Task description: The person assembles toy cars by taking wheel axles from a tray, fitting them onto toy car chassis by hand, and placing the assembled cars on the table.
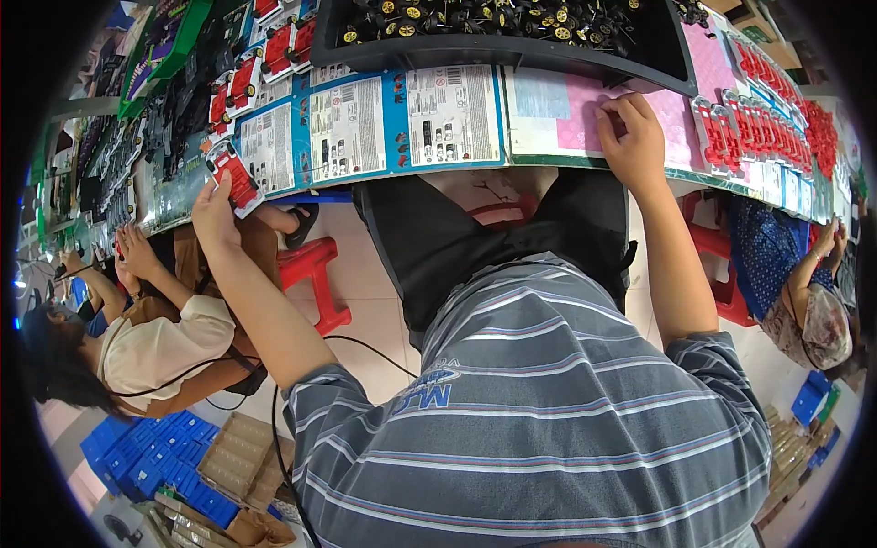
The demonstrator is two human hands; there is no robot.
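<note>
My left hand (216, 212) is closed on a toy car (239, 185) with a red and white body, at the left part of the table's near edge. The car is tilted, gripped by its end between thumb and fingers. Over the near edge to the right, my right hand (632, 139) has its fingers curled toward the thumb beside a pink surface (585, 100). Whatever lies between those fingertips, if anything, is too small to make out. Beyond both hands stands a black tray (512, 57) heaped with small black and yellow wheels on axles (402, 20).
Printed card sheets (347, 128) cover the tabletop before me. More red and white toy cars lie at the far left (279, 50) and in rows at the right (758, 132). People sit at work on the left (164, 342) and right (786, 274). Red stools (311, 279) stand below.
</note>
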